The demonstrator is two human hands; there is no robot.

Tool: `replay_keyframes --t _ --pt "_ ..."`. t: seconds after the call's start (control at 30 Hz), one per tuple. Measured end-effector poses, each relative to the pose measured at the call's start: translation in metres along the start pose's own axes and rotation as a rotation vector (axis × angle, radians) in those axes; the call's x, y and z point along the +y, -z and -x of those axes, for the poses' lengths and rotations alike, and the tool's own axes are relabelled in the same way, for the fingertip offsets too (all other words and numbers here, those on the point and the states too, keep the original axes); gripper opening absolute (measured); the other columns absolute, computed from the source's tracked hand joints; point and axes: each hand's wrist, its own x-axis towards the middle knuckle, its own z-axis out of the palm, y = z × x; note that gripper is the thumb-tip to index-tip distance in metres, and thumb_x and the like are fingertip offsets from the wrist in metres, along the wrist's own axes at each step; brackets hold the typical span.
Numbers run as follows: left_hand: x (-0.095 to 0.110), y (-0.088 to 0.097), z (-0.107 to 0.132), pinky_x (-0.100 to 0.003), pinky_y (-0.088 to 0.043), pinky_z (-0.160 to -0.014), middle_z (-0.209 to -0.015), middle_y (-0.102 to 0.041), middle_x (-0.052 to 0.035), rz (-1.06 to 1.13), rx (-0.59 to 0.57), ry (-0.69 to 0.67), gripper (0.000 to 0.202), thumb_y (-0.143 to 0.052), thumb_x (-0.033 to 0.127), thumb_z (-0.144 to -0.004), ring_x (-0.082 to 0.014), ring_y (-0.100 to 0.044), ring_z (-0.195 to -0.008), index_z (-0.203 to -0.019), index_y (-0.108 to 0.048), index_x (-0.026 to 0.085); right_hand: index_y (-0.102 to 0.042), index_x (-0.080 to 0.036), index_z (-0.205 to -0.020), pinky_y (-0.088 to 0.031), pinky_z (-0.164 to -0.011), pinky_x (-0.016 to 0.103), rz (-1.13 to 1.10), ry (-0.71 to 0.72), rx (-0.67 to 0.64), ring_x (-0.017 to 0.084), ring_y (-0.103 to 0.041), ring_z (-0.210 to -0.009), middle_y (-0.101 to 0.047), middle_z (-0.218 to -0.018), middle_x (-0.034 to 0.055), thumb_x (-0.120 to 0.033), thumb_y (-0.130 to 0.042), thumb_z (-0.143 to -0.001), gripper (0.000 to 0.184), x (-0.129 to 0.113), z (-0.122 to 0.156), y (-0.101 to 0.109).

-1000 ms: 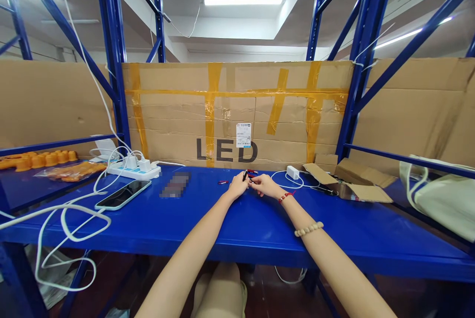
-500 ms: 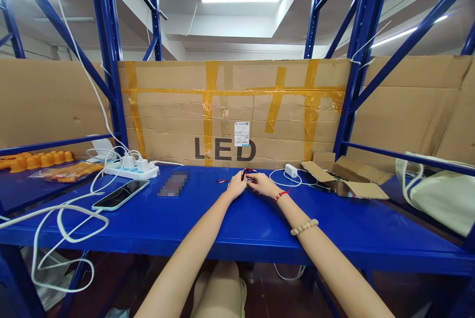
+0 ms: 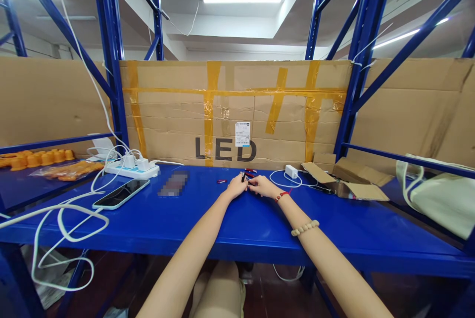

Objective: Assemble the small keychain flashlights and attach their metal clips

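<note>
My left hand (image 3: 236, 188) and my right hand (image 3: 264, 187) meet over the blue table (image 3: 260, 226), fingers bent inward. A slim black pen-like piece (image 3: 243, 177) sticks up from the closed fingers of my left hand. My right fingertips are pinched close beside it, on something small and dark that I cannot make out. Just beyond the hands lie slim red pen-like pieces (image 3: 251, 170), partly hidden by the fingers. Left of my left hand lies a short dark red piece (image 3: 221, 181).
A phone (image 3: 121, 194), a power strip (image 3: 129, 169) and looping white cables (image 3: 70, 234) occupy the left side. To the right are a white charger (image 3: 291, 171) with its cable and an opened cardboard box (image 3: 347, 179). A large cardboard sheet (image 3: 166, 110) closes off the back.
The view has shifted very slightly. Both hands stay at the same spot, with only a small movement of the fingers around the black piece.
</note>
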Motion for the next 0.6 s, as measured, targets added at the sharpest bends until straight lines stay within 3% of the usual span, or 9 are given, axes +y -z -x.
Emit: replay_keyframes --t 0.33,0.6 --pt "0.0027 0.0009 0.0016 -0.036 -0.05 -0.075 -0.106 -0.056 -0.0076 0.13 -0.065 0.066 0.025 -0.049 0.027 -0.088 -0.0173 -0.058 -0.088 -0.108 -0.052 0.014 -0.055 -0.013 -0.102 -0.051 -0.068 0.031 0.054 0.05 0.037 0.014 -0.059 -0.078 -0.059 -0.096 0.0048 -0.029 -0.049 -0.088 0.023 -0.004 0.0021 0.0018" --pt "0.0065 0.0003 0.0035 -0.037 -0.05 -0.075 -0.107 -0.055 -0.008 0.201 -0.042 0.124 0.027 -0.049 0.028 -0.087 -0.0181 -0.057 -0.09 -0.11 -0.051 0.014 -0.053 -0.014 -0.108 -0.049 -0.076 0.036 0.101 0.062 0.074 0.017 -0.058 -0.089 -0.057 -0.106 0.0066 -0.029 -0.05 -0.087 0.026 -0.0061 0.0013 0.0013"
